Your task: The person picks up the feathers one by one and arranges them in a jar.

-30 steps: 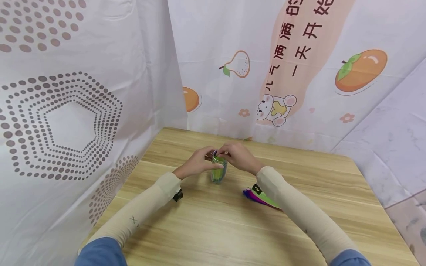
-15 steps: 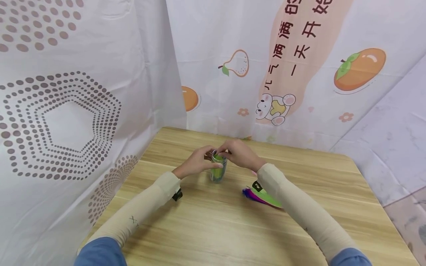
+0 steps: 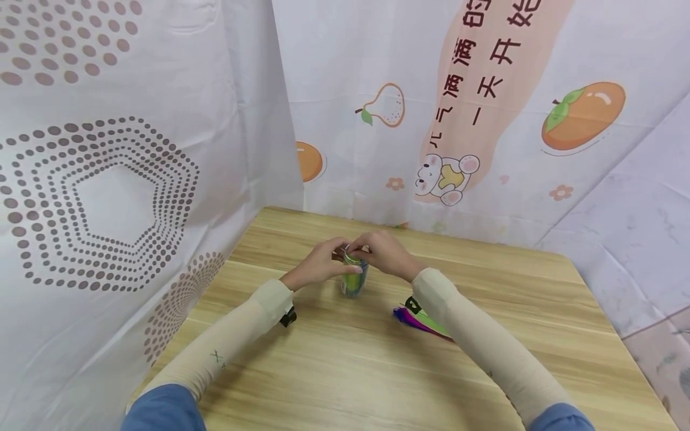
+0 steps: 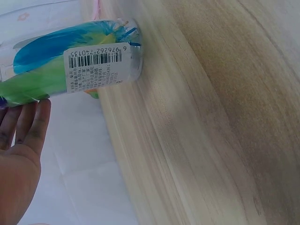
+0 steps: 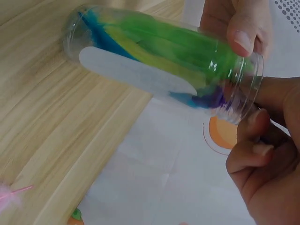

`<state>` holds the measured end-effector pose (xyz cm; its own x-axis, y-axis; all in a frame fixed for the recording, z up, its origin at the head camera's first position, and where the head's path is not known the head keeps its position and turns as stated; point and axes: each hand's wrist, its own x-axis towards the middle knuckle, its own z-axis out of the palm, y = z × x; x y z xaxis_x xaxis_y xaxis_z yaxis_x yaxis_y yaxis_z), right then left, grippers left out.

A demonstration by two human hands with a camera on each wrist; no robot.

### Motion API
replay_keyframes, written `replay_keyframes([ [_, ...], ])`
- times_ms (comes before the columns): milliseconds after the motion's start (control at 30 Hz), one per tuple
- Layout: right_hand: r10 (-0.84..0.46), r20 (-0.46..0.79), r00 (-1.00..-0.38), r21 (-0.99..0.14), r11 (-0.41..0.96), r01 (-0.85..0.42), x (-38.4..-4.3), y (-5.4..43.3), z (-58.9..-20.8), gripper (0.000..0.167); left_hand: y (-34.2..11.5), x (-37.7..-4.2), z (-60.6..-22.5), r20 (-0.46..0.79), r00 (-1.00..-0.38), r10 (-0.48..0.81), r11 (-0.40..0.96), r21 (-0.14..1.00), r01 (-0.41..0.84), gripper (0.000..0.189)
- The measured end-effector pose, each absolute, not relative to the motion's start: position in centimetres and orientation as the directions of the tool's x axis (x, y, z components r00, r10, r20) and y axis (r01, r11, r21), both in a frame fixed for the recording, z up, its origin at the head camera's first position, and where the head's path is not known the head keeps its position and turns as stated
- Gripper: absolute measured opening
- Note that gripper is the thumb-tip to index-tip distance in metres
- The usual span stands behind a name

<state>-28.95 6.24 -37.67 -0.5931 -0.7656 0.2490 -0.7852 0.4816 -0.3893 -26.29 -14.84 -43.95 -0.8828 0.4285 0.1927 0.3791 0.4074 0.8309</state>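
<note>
A clear plastic jar (image 3: 353, 287) packed with green, blue and purple feathers (image 5: 154, 42) stands over the table, tilted slightly. My left hand (image 3: 318, 263) grips it near the mouth, thumb in front and fingers behind. My right hand (image 3: 385, 254) is at the jar's open top; in the right wrist view a finger goes into the mouth while other fingers curl beside the rim. The fingertips inside are hard to see, so what they hold cannot be made out. A white barcode label (image 4: 98, 65) shows on the jar in the left wrist view.
More feathers (image 3: 417, 322), purple, magenta and green, lie on the wooden table (image 3: 345, 371) under my right forearm. A pink feather (image 5: 11, 193) lies near the table edge. Printed white curtains (image 3: 356, 155) stand behind and to the left.
My right fingers have dipped lower at the jar mouth, and the green at the opening is now less visible. My left hand and the jar stay in nearly the same place.
</note>
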Motion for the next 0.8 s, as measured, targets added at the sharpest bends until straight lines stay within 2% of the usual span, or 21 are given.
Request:
replay_keyframes([
  [433,-0.639,0.424,-0.642,-0.467,0.453,-0.760,-29.2,10.8,-39.2,0.011,-14.6,-26.4,-44.1,0.181,-0.894,0.410,0.406,0.842,0.357,0.055],
  [800,-0.607,0.374,-0.702,-0.466,0.532,-0.707,-28.8,14.9,-41.4,0.009,-14.6,-26.6,-44.4,0.170,-0.901,0.398,0.402,0.851,0.338,0.056],
])
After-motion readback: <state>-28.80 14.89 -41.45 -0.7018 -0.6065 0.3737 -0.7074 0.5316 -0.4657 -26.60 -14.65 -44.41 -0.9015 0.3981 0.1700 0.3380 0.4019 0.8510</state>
